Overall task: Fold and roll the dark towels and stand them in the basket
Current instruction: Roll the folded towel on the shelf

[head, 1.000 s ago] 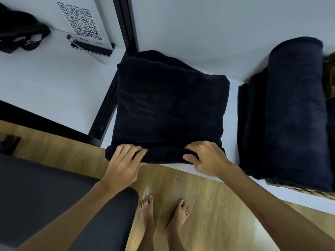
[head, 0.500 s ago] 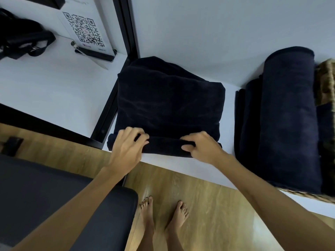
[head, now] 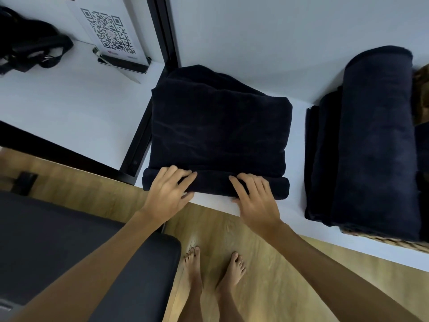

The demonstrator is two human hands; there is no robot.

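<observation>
A folded dark navy towel (head: 218,131) lies flat on the white table (head: 299,212), its near edge curled into a small roll. My left hand (head: 168,190) rests on the left part of that roll, fingers spread over it. My right hand (head: 255,196) presses on the right part of the roll, thumb at the table edge. At the right, rolled dark towels (head: 376,135) stand in a woven basket (head: 394,240), which they mostly hide.
A black frame post (head: 139,140) borders the towel's left side. Beyond it a QR-code sign (head: 109,33) and a black strap (head: 34,49) lie on another white surface. A dark seat (head: 69,252) stands below left, with my bare feet on the wooden floor.
Both hands have rolled the towel's near edge a little farther away from me, and their fingers now lie flatter over the roll.
</observation>
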